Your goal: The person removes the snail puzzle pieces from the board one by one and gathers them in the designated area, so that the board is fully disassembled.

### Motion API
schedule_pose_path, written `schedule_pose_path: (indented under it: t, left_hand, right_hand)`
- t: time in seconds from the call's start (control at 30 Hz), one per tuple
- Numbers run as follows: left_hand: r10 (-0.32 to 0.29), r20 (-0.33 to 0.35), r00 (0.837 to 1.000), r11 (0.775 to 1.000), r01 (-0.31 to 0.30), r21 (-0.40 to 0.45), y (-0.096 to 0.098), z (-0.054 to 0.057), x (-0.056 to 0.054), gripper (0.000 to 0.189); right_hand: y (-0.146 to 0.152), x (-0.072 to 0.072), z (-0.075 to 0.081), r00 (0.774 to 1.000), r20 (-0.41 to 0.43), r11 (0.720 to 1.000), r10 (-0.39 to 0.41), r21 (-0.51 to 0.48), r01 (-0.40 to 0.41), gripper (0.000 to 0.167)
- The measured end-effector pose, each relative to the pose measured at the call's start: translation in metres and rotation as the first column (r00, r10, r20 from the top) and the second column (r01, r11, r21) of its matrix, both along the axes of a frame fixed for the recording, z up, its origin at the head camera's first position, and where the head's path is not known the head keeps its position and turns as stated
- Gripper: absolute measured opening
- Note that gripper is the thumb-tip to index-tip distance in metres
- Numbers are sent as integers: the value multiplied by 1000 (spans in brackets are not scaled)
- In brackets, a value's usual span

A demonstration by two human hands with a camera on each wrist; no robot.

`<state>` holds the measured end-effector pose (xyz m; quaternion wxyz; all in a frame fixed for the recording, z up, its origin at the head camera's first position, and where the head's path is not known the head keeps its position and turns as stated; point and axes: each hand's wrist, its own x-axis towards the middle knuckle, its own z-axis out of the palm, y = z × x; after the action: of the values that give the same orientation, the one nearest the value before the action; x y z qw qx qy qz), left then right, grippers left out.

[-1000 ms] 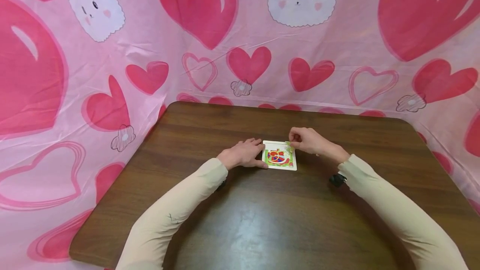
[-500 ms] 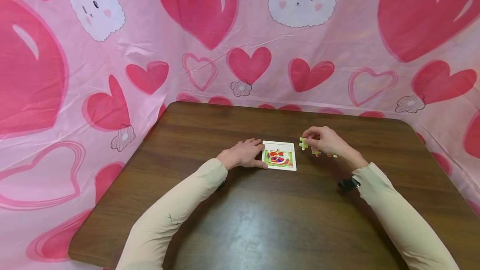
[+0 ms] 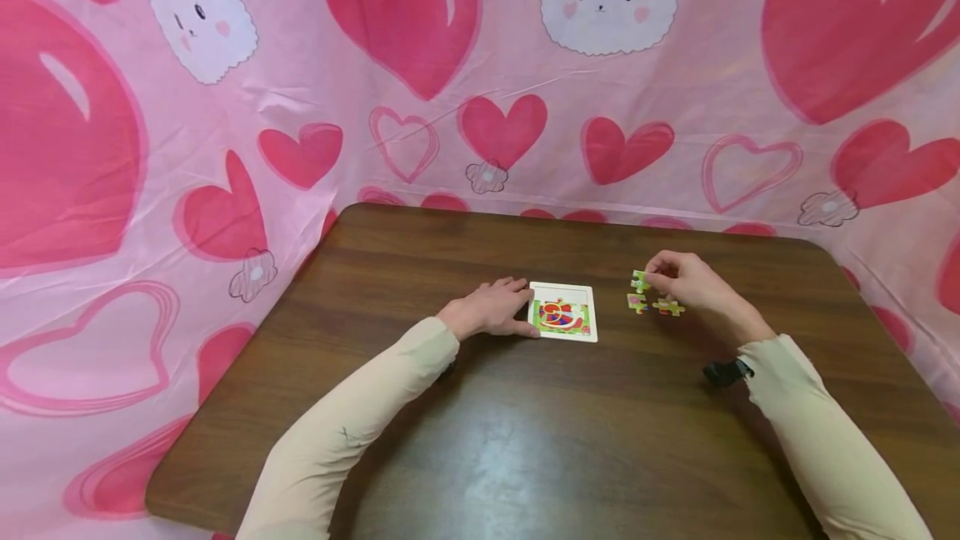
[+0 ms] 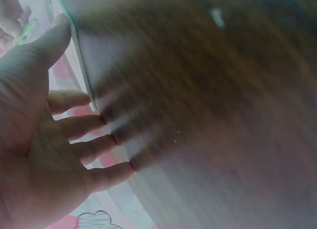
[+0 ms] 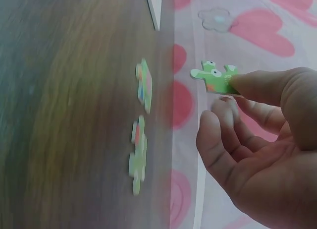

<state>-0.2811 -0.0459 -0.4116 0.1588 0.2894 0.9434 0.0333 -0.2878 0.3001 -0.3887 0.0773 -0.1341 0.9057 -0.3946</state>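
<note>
A square puzzle tray (image 3: 563,336) with a white border lies on the table; its lower part shows a colourful snail picture and its upper part is bare white. My left hand (image 3: 491,310) rests at the tray's left edge, fingers spread and straight, thumb at the lower left corner. Off to the right of the tray, my right hand (image 3: 693,282) pinches a green puzzle piece (image 5: 215,79) between thumb and finger, raised above the table in the right wrist view. Two loose puzzle pieces lie below it: one with pink and blue (image 3: 637,302), the other mostly green (image 3: 668,307).
The brown wooden table (image 3: 480,423) has rounded corners. A pink cloth (image 3: 420,40) with hearts and rabbit faces hangs behind it and along its left side. A black strap (image 3: 727,372) sits at the right wrist.
My right hand has moved from the tray's upper right corner out to the right, carrying the green puzzle piece and uncovering the two loose pieces. The left hand has stayed at the tray.
</note>
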Motion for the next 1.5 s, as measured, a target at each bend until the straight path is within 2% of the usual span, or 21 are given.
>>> schedule_pose_path:
  t: [0.2, 0.53, 0.8, 0.93, 1.13, 1.5]
  left_hand:
    - [-1, -2, 1000, 1000, 1, -1, 0, 1, -1, 85]
    - [-7, -7, 1000, 1000, 7, -7, 0, -1, 0, 85]
    - [-9, -10, 1000, 1000, 9, -6, 1, -2, -1, 84]
    - [-1, -6, 1000, 1000, 1, -6, 0, -1, -1, 86]
    - [-6, 2, 1000, 1000, 6, 5, 0, -1, -1, 85]
    - [-8, -2, 1000, 1000, 8, 1, 0, -1, -1, 83]
  right_hand:
    - [18, 0, -3, 1000, 9, 1000, 10, -17, -10, 23]
    - [48, 1, -5, 1000, 3, 999, 10, 43, -10, 20]
    - [65, 4, -1, 996, 73, 994, 41, 94, -47, 18]
    - [71, 2, -4, 994, 86, 987, 68, 136, -80, 16]
    - [77, 1, -7, 987, 150, 984, 65, 155, -89, 13]
    - [77, -3, -15, 984, 178, 974, 19, 218, -59, 9]
